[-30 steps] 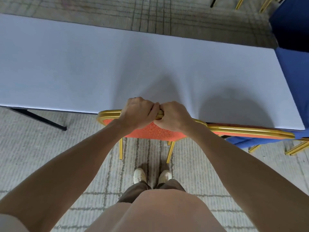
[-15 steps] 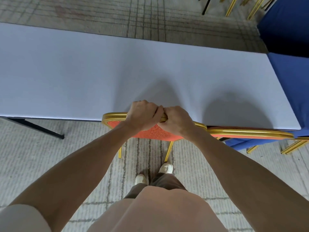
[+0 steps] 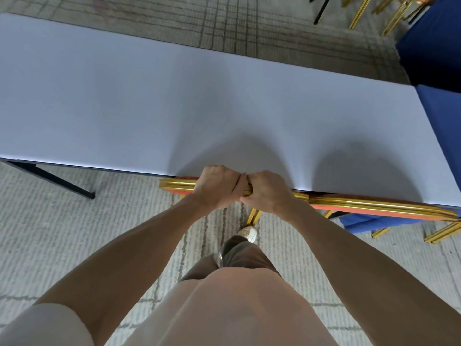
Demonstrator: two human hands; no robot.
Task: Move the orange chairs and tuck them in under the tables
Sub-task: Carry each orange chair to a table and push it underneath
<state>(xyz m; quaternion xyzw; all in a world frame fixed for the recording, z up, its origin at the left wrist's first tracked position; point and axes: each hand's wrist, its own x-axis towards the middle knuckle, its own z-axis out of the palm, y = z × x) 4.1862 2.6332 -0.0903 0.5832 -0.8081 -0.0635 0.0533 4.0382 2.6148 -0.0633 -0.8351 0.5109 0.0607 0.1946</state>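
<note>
Head view: the orange chair (image 3: 175, 186), gold-framed, sits with its top rail right at the tabletop's (image 3: 224, 108) near edge, seat hidden beneath. Left grip (image 3: 217, 189) and right grip (image 3: 268, 191) are both curled tight over that rail, knuckles touching, arms stretched forward. A second orange chair (image 3: 374, 205) stands just beside it on the right; open carpet (image 3: 74, 233) lies to the left, by the black table leg (image 3: 52, 177).

Setting: banquet or conference hall.

Evidence:
- Long white-topped bench (image 3: 174, 101) on a black folding leg (image 3: 50, 178) at 9 o'clock.
- Gold-framed orange chair (image 3: 177, 187) at centre against the bench's near edge.
- Second chair (image 3: 374, 204) of the same make at 3 o'clock.
- Blue-draped table (image 3: 439, 116) at 2 o'clock.
- More gold chair legs (image 3: 359, 13) at 1 o'clock.
- Grey patterned carpet (image 3: 74, 233) covers all the floor in view.
</note>
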